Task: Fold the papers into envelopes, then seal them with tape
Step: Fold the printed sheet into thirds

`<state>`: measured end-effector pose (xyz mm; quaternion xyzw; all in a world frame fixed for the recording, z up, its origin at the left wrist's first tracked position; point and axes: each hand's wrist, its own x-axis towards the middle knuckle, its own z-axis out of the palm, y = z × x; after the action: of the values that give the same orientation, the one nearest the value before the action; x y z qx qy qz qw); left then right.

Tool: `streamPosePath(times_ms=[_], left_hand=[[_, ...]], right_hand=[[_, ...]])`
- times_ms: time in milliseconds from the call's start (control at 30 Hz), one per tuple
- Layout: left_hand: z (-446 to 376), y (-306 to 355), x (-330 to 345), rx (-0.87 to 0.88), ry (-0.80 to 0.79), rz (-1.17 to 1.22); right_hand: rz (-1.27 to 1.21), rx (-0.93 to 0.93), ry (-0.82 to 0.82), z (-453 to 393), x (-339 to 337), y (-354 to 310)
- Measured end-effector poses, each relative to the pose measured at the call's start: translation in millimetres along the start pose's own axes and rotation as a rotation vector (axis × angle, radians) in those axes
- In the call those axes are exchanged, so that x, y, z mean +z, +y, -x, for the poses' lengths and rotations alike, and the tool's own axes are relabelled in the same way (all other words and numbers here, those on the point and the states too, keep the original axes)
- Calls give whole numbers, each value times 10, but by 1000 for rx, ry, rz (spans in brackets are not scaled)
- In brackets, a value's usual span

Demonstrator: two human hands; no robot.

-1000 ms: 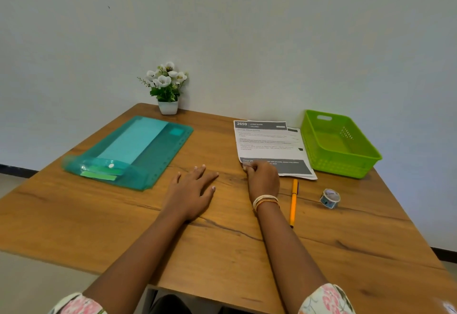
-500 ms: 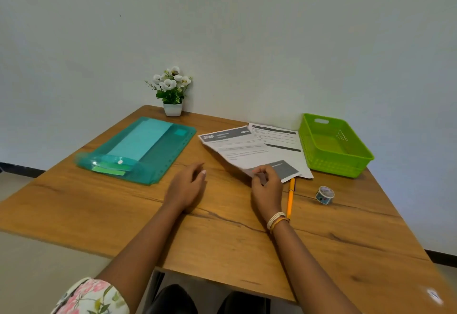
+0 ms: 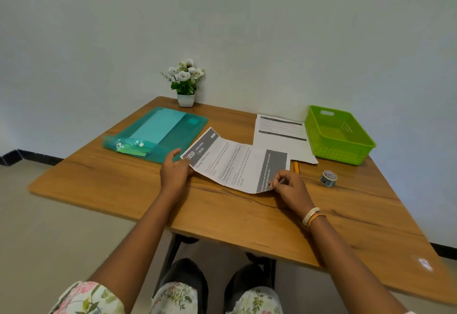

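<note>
A printed sheet of paper (image 3: 237,165) lies crosswise near the middle of the wooden table (image 3: 222,217), its middle bowed up a little off the surface. The right hand (image 3: 290,187) pinches the sheet's near right corner between thumb and fingers, on the grey band printed there. The left hand (image 3: 174,171) holds the sheet's left end, thumb on top beside the grey header, fingers partly hidden under the paper.

A second printed sheet (image 3: 282,135) lies flat farther back and to the right, its left near part covered by the held sheet. Just right of it stands a green basket (image 3: 338,135) at the far right of the table. A small roll of tape (image 3: 328,178) sits near the right hand, apart from it, and the tip of an orange pen (image 3: 296,167) shows between the tape and the held sheet, the rest hidden behind the hand.

At the far left lies a teal plastic folder (image 3: 158,135), touching the held sheet's left corner or just beside it. A small white pot of white flowers (image 3: 185,83) stands at the far edge by the wall.
</note>
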<state>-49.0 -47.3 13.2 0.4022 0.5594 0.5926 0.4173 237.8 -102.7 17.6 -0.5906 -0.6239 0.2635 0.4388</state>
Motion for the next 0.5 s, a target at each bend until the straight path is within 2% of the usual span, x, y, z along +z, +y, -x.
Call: streamPosePath(times_ms=[100, 233, 400, 500], left_hand=[[-90, -12, -90, 2, -14, -188], [-59, -20, -110, 86, -64, -388], [168, -103, -114, 255, -88, -399], [207, -94, -113, 259, -78, -373]], right_hand=[[69, 32, -125, 16, -75, -3], [87, 87, -212, -38, -143, -123], [319, 53, -51, -106, 258, -338], [419, 12, -145, -125, 676, -466]])
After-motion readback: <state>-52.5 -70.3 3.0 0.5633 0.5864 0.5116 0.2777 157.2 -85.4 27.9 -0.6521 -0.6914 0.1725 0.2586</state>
